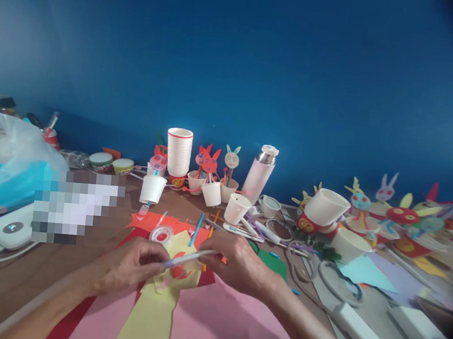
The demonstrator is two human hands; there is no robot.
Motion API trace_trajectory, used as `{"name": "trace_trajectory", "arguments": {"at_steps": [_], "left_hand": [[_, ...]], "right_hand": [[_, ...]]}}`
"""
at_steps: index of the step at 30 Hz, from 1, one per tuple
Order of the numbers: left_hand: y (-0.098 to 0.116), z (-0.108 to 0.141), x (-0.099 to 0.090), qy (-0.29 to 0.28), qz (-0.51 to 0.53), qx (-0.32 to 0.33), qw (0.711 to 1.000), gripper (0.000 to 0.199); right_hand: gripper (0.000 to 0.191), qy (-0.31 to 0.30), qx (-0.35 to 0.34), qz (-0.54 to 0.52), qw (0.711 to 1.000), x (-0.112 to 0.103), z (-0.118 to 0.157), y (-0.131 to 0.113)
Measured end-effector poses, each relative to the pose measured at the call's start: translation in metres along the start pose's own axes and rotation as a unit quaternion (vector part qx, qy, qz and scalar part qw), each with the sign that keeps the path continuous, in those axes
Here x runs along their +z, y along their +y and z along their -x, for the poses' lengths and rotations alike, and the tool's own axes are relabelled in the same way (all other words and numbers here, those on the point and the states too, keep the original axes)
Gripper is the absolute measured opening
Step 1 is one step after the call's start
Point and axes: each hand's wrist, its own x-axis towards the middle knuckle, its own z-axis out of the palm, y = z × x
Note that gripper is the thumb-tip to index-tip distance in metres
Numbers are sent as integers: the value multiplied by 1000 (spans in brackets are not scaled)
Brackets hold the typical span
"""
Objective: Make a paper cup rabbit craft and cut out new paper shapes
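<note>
2 hands and 1 white pen-like stick are counted. On the bench, 1 flask, 1 tall cup stack, 2 lidded tubs, 1 tape roll and at least 4 eared paper figures are seen.

Paper sheets lie on a table, a tape roll atop them; behind stand a cup stack and, farther right, a flask, with a bag far left, a charger far right
</note>
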Motion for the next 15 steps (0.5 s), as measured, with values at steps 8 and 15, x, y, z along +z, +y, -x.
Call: {"name": "trace_trajectory", "arguments": {"at_steps": [8,15], "left_hand": [[1,1,-7,25,38,15,999,26],[11,3,-25,52,21,16,998,24]], "right_hand": [[12,21,25,-83,996,14,4,3],[17,71,119,-186,973,41,-2,0]]}}
